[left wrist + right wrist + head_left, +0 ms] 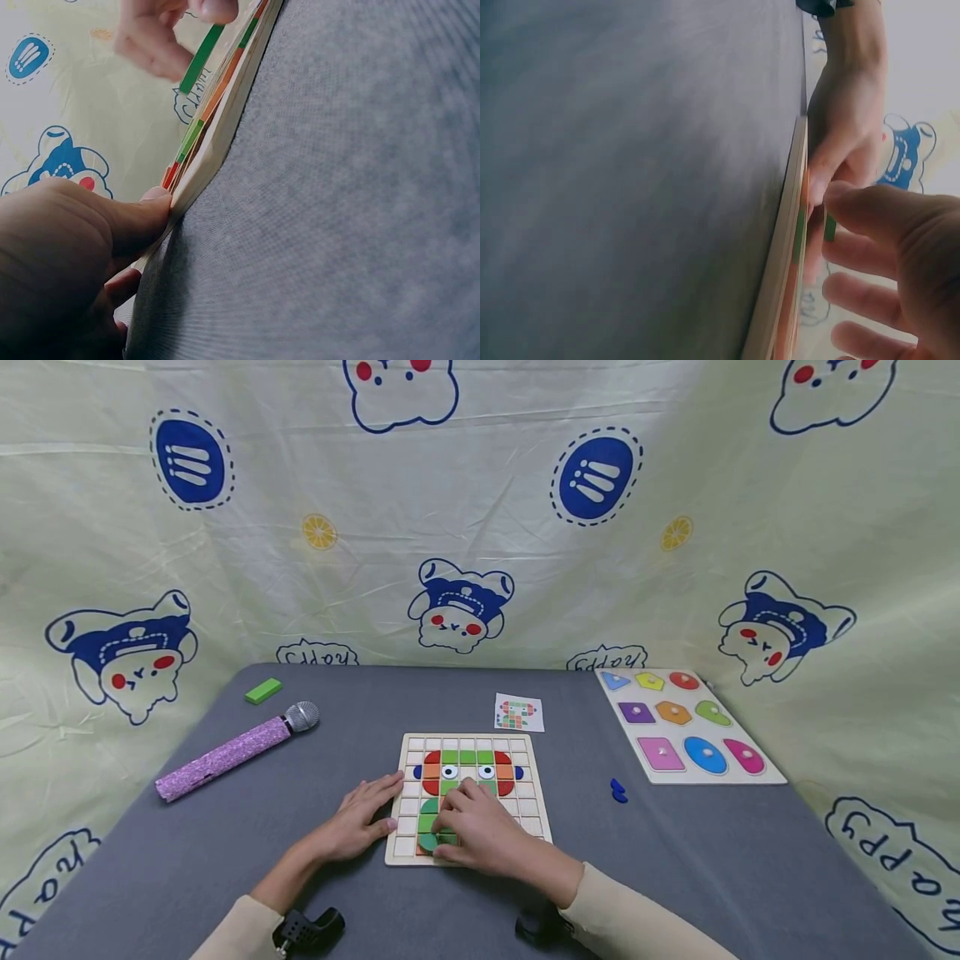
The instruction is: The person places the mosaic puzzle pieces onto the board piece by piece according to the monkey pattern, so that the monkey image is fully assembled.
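Observation:
A square pale board (529, 807) marked with a grid carries red, orange, green and blue tiles, including two eye tiles (449, 772). At its left edge rests my left hand (352, 822), fingers extended and thumb (142, 214) against the rim. Over the board's lower middle, my right hand (487, 831) pinches a thin green tile (830, 227) between thumb and finger. This green tile (201, 60) is tilted just above the board in the left wrist view. The right hand hides part of the tile pattern in the head view.
Behind the board lies a small pattern card (519, 713). On the right are blue pieces (618, 791) and a white shape board (630, 737). A purple glittery microphone (232, 753) and a green block (263, 691) lie on the left of the grey table (225, 860).

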Demonstrator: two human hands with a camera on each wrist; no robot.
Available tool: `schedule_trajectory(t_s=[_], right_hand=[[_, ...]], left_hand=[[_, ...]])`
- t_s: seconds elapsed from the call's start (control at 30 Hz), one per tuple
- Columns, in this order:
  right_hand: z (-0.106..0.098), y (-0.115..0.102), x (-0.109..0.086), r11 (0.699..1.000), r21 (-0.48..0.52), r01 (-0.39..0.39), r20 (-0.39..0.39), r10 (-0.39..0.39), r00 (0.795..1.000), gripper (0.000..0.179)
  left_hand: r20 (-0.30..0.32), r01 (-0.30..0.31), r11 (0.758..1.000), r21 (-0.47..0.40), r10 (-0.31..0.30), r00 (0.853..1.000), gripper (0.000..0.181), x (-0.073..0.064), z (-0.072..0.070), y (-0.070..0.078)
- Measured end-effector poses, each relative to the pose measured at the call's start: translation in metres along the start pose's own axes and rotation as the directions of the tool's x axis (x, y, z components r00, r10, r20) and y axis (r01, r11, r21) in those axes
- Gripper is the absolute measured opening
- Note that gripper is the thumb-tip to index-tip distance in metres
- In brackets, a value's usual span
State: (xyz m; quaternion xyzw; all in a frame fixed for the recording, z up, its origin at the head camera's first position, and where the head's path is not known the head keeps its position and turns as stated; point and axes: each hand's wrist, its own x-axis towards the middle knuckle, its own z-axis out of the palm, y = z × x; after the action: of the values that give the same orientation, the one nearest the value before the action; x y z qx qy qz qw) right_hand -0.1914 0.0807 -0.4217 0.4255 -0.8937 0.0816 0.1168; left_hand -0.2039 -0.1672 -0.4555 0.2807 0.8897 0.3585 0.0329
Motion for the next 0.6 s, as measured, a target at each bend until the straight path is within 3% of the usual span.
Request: schedule_trajectory(t_s=[0.3,0.6], right_hand=[[0.007,-0.015,0.019,1.0,-0.029,-0.008,-0.009,0.008,1.0,0.02],[0.01,-0.023,0.026,0.998,-0.056,-0.017,0.029,0.019,0.999,0.02]], left_hand=[[-0.009,-0.003,1.0,-0.002,0.003,1.0,0.055,0.0,0.0,0.001],[-0.005,0.003,1.0,0.005,-0.003,1.0,0.054,-0.001,-0.001,0.003]])
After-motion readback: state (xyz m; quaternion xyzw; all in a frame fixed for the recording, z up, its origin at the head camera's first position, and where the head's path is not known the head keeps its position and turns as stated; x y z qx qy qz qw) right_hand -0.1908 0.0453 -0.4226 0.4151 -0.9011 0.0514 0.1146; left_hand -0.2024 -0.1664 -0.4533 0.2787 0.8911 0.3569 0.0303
